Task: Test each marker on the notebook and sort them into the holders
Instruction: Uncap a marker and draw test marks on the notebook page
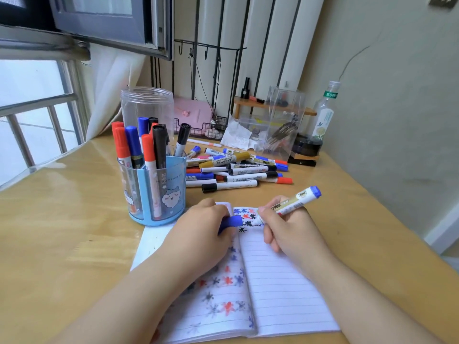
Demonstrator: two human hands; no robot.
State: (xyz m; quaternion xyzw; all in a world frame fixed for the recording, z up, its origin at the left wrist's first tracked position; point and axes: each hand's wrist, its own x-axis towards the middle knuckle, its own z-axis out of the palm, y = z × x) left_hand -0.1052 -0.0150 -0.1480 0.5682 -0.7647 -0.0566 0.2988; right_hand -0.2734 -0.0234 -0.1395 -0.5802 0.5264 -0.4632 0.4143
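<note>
Notebook: the lined notebook (pixel 285 289) is lying open nearest me on the counter (pixel 62 219), its left page carrying rows of blue, red and black test stars.
Right hand: the right hand (pixel 285 229) is gripping a blue-ended marker (pixel 288 203) with curled fingers, the tip pressing at the top of the page among fresh marks.
Left hand: the left hand (pixel 201 229) is holding the page down while its fingers are curling round the blue cap (pixel 231 222).
Done so far: about ten red, blue and black markers are standing in the blue cartoon holder (pixel 159 192), so the sorting looks partly done.
Left to do: a loose pile of markers (pixel 236 167) is waiting just behind the notebook, seemingly untested; the clear round jar (pixel 147 108) behind the holder is looking empty.
Surroundings: a clear acrylic box (pixel 280 122), a crumpled tissue (pixel 236 135) and a glass bottle (pixel 324 112) are standing at the back.
In the way: nothing is blocking the reach to the holder; the pile is crowding the notebook's far edge.
</note>
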